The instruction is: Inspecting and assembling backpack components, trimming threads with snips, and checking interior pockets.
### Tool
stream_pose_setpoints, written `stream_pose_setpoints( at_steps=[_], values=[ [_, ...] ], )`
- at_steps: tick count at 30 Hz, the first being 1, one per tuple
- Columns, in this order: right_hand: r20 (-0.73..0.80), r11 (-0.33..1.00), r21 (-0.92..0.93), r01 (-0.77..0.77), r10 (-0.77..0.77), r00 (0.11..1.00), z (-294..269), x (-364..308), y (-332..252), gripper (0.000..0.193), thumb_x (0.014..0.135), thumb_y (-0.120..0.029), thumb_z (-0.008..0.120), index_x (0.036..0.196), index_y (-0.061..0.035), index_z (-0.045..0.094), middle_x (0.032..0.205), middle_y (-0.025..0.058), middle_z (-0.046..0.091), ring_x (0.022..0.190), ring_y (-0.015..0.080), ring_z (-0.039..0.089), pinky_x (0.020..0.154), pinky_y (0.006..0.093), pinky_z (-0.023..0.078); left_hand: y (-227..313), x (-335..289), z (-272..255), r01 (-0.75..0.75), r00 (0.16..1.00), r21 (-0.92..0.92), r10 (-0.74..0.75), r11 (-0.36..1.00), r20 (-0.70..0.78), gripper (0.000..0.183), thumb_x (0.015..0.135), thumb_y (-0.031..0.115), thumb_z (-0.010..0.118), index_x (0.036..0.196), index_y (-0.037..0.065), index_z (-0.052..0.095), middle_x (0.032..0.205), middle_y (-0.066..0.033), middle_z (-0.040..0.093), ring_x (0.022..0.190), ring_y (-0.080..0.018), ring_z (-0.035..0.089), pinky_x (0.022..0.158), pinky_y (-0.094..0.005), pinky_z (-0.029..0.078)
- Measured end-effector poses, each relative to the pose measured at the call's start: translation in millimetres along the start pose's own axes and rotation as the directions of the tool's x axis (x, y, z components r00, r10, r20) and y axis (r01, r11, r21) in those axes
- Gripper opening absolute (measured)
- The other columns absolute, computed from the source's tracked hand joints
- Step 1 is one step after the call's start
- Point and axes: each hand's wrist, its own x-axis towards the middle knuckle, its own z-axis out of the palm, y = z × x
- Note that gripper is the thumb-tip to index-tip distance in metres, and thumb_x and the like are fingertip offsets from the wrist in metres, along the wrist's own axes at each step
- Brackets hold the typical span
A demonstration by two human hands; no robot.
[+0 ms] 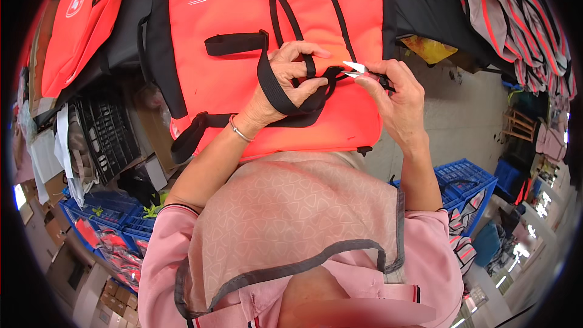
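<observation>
Orange-red bag (212, 94): cutting work at the black strap (276, 88)

1. Hand state. My left hand (289, 74) is closed, thumb and fingers pinching the black strap; one length of it loops around over the back of the hand. My right hand (401, 103) is clamped on the handles of small snips (358, 68). The two blades stand slightly parted, tips pointing left toward the pinched webbing. I cannot tell whether they touch it.

2. Step in hand. I judge this to be trimming at the strap, probably a thread or webbing end. The next move would call for a steady left pinch, the blades set at the cut and squeezed together, with the left fingertips kept clear.

3. Work position. The bag lies directly in front of me, beneath both hands. A strap loop (189, 140) projects past its lower left edge; whether it joins the held strap is hidden by my wrist.

4. Count, near to far. Snips: one. Bag under work: one. Bracelet (241, 130) on my left wrist: one. Second bag (82, 30), same colour, upper left: one. Blue crates (85, 214) at lower left: two seen. Right-hand crate (452, 173), also blue: at least one. Striped fabric pieces (522, 18), upper right: several, overlapped beyond counting.
</observation>
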Motion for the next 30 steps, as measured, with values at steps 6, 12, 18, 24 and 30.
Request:
stream_pose_setpoints(
  at_steps=[6,12,18,24,30],
  values=[
    [-0.013,0.977,-0.130,0.169,-0.172,0.985,5.7,7.5,6.3,0.022,0.076,-0.019,0.079,0.086,-0.0037,0.067,0.072,0.0076,0.063,0.065,0.0220,0.056,0.056,0.0320,0.045,-7.1,1.5,1.4,-0.050,0.999,0.031,0.051,0.998,-0.018,0.016,0.072,0.000,0.075,0.088,0.003,0.074,0.117,-0.0079,0.059,0.112,-0.0223,0.055,0.093,-0.0336,0.045],
    [0.098,0.977,0.211,-0.045,0.025,0.995,4.7,13.6,12.8,0.017,0.080,-0.015,0.077,0.083,-0.0015,0.068,0.069,0.0050,0.063,0.057,0.0134,0.052,0.054,0.0296,0.043,-10.7,1.6,-2.1,-0.067,0.997,-0.027,0.066,0.997,-0.029,0.017,0.072,0.001,0.077,0.088,0.003,0.074,0.117,-0.0086,0.059,0.112,-0.0230,0.056,0.095,-0.0341,0.044],
    [0.227,0.636,0.625,-0.452,0.406,0.885,-6.0,32.0,23.4,0.020,0.092,-0.016,0.067,0.105,-0.0010,0.064,0.077,-0.0023,0.060,0.060,0.0020,0.045,0.046,0.0194,0.037,14.1,-5.9,-5.3,0.060,0.998,-0.196,-0.057,0.979,0.018,0.018,0.077,0.009,0.077,0.072,-0.001,0.063,0.122,-0.0114,0.057,0.113,-0.0237,0.056,0.094,-0.0354,0.043],
    [0.031,0.782,0.545,-0.303,0.342,0.939,-3.0,76.1,8.0,0.034,0.088,-0.014,0.073,0.115,-0.0008,0.058,0.084,-0.0033,0.053,0.071,0.0021,0.045,0.060,0.0147,0.036,36.8,-69.3,-11.2,-0.079,0.977,0.466,-0.024,0.881,0.211,0.039,0.088,0.022,0.064,0.108,-0.012,0.057,0.152,-0.0330,0.020,0.144,-0.0444,0.020,0.113,-0.0554,0.024],
    [-0.071,0.904,0.421,-0.074,0.114,0.991,20.4,113.8,0.4,0.019,0.091,-0.014,0.068,0.103,0.0006,0.063,0.081,-0.0030,0.056,0.068,0.0025,0.047,0.060,0.0178,0.038,96.2,-80.6,-138.3,0.076,0.662,0.492,-0.413,0.867,0.626,0.034,0.085,0.021,0.063,0.115,0.005,0.065,0.134,-0.0160,0.055,0.106,-0.0303,0.063,0.087,-0.0397,0.053]
  ],
)
